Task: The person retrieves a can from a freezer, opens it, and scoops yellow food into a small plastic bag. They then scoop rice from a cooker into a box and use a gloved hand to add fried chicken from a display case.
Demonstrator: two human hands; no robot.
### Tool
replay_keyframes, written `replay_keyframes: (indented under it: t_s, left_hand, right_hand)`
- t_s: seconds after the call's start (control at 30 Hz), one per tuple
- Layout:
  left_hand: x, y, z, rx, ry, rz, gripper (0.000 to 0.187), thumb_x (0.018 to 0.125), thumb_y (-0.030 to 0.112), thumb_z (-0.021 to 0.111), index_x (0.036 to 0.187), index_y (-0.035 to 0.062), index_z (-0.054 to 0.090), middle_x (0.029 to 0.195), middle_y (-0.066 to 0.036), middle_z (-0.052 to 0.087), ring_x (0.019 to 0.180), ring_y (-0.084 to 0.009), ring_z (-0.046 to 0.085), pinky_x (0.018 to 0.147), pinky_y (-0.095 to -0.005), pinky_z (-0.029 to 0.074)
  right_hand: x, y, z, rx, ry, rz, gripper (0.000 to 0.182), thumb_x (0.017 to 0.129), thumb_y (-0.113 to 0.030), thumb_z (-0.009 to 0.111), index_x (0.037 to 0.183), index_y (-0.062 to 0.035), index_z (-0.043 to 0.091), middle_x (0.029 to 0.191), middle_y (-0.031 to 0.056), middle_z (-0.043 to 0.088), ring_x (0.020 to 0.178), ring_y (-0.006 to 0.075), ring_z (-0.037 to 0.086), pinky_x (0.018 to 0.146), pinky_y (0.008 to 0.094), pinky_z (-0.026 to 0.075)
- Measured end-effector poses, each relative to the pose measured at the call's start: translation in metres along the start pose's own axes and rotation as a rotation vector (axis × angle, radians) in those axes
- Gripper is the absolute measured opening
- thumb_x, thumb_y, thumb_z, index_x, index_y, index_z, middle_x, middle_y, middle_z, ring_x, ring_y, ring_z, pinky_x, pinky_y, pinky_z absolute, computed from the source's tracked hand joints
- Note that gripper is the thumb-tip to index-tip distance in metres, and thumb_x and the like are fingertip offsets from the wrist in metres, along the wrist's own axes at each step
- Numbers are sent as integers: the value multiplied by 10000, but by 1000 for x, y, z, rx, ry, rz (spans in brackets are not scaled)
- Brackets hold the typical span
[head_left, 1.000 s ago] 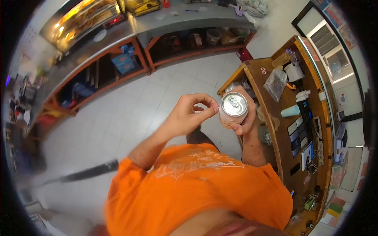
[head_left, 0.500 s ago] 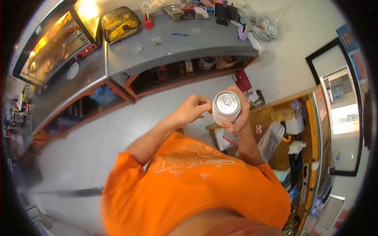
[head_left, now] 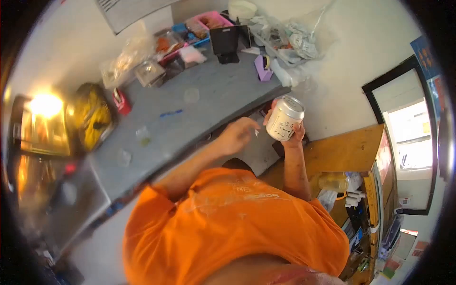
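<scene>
My right hand (head_left: 293,136) is shut around a silver drink can (head_left: 284,118), held up in front of my chest and tilted so its top faces up and to the right. My left hand (head_left: 239,135) hovers just left of the can without touching it. Its fingers are drawn together, with a small pale speck at the fingertips; motion blur hides whether they pinch anything. My orange shirt (head_left: 237,223) fills the lower part of the view.
A grey counter (head_left: 199,114) runs behind the hands, carrying a black stand (head_left: 225,42), a purple tape dispenser (head_left: 262,68), plastic bags (head_left: 294,33), a red holder (head_left: 122,102) and a yellow-lidded case (head_left: 92,114). A wooden desk (head_left: 346,152) with clutter stands at the right, under a bright window (head_left: 408,133).
The view has swung up from the floor to the counter. The can has risen and tilted, and my left hand has come off its top and drawn slightly left.
</scene>
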State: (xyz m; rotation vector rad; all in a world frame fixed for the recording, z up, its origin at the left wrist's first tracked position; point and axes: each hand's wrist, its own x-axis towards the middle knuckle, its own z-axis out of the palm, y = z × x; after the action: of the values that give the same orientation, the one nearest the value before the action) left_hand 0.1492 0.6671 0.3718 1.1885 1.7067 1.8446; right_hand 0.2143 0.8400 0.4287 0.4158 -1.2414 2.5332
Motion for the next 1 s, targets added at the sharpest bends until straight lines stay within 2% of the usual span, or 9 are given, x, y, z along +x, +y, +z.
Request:
replay_keyframes:
  t_s: [0.03, 0.1, 0.23, 0.37, 0.43, 0.6, 0.77, 0.83, 1.0]
  left_hand:
    - [22, -14, 1, 3, -14, 7, 162, 801, 61, 548, 954, 86, 596, 981, -20, 588, 857, -170, 544, 735, -327, 436]
    - [58, -46, 8, 858, -326, 173, 238, 781, 105, 612, 1017, 137, 617, 1183, -42, 523, 1053, -209, 498, 881, -462, 384]
    - [149, -129, 12, 968, -506, -9, 246, 764, 148, 645, 1009, 156, 621, 1227, -43, 510, 1135, -233, 457, 907, -547, 326]
    - [202, -188, -22, 778, -213, -163, 287, 836, 308, 584, 1081, 160, 591, 1199, -66, 519, 1118, -277, 481, 916, -493, 373]
    - [216, -187, -44, 691, -208, -306, 346, 836, 318, 585, 1132, 141, 565, 1229, -92, 509, 1090, -320, 504, 906, -459, 407]
    - [175, -245, -60, 753, 42, -569, 322, 825, 274, 605, 1086, 88, 569, 1111, -149, 554, 1042, -331, 539, 861, -444, 435]
    - [124, -228, -57, 571, 375, -934, 286, 814, 275, 627, 1021, 78, 611, 1054, -151, 604, 976, -337, 577, 824, -425, 470]
    - [117, -213, -46, 492, 524, -1126, 284, 808, 274, 638, 1014, 79, 622, 1030, -152, 623, 957, -343, 587, 806, -416, 483]
    - [93, -223, -13, 286, 977, -1014, 240, 762, 164, 633, 983, 73, 644, 948, -181, 644, 876, -378, 600, 750, -411, 487]
  right_hand:
    - [19, -4, -14, -142, 84, -53, 685, 704, -348, 735, 1169, 83, 476, 1006, 195, 618, 745, 292, 660, 605, 370, 560]
    - [60, -15, -54, -386, 215, -37, 586, 729, -286, 752, 1136, 66, 517, 962, 144, 636, 782, 242, 647, 663, 348, 539]
    - [193, -27, -140, -915, 418, 69, 423, 738, -170, 749, 1073, 25, 577, 966, 95, 635, 862, 150, 599, 763, 279, 479]
    - [361, -13, -251, -1007, 368, 16, 475, 711, -233, 771, 1062, 23, 578, 983, 124, 637, 888, 198, 612, 779, 319, 484]
    - [451, 9, -305, -1399, 423, -78, 580, 666, -300, 793, 1087, 23, 560, 1013, 175, 629, 929, 275, 612, 807, 362, 475]
    - [633, 95, -399, -1505, 365, -109, 762, 632, -362, 802, 1214, -31, 439, 1019, 215, 618, 970, 374, 595, 819, 438, 463]
    - [724, 182, -500, -1762, 214, 161, 878, 628, -385, 787, 1305, -38, 348, 1083, 239, 596, 1011, 388, 580, 842, 446, 461]
    - [737, 196, -512, -1937, 176, 327, 960, 632, -485, 755, 1370, -68, 304, 1129, 215, 590, 1057, 387, 561, 899, 501, 420]
    - [742, 202, -501, -2211, 147, 633, 1031, 639, -683, 636, 1418, -102, 291, 1417, 202, 347, 1329, 441, 234, 1041, 629, 119]
